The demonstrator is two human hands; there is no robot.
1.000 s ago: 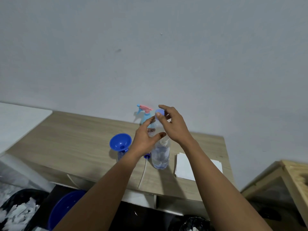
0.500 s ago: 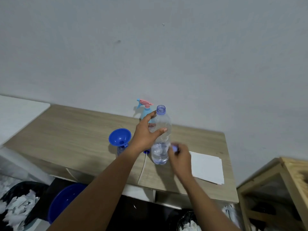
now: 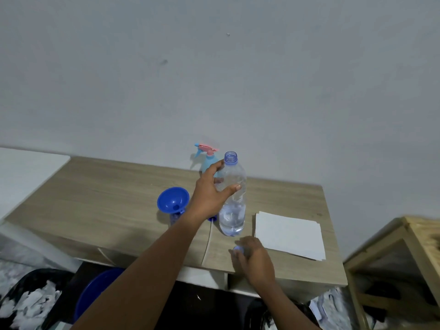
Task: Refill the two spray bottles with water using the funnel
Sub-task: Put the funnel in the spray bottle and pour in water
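Note:
A clear water bottle (image 3: 233,210) stands uncapped on the wooden table (image 3: 107,186), about a third full. My left hand (image 3: 212,194) grips its upper body. My right hand (image 3: 253,260) rests low at the table's front edge, fingers closed on the bottle's pale blue cap (image 3: 238,248). A blue funnel (image 3: 173,203) sits in the neck of a small clear spray bottle (image 3: 173,217) to the left. Behind my left hand stands a light blue spray bottle with a pink trigger head (image 3: 207,154). A blue sprayer head with its white dip tube (image 3: 209,236) lies beside the water bottle.
White paper sheets (image 3: 289,234) lie on the table's right part. A blue basin (image 3: 95,296) sits on the floor below the table. A bin with white scraps (image 3: 26,303) is at lower left. A wooden frame (image 3: 400,253) stands to the right.
My right hand took the cap off the bottle's neck and carried it down to the table's front edge. My left hand kept its hold on the bottle.

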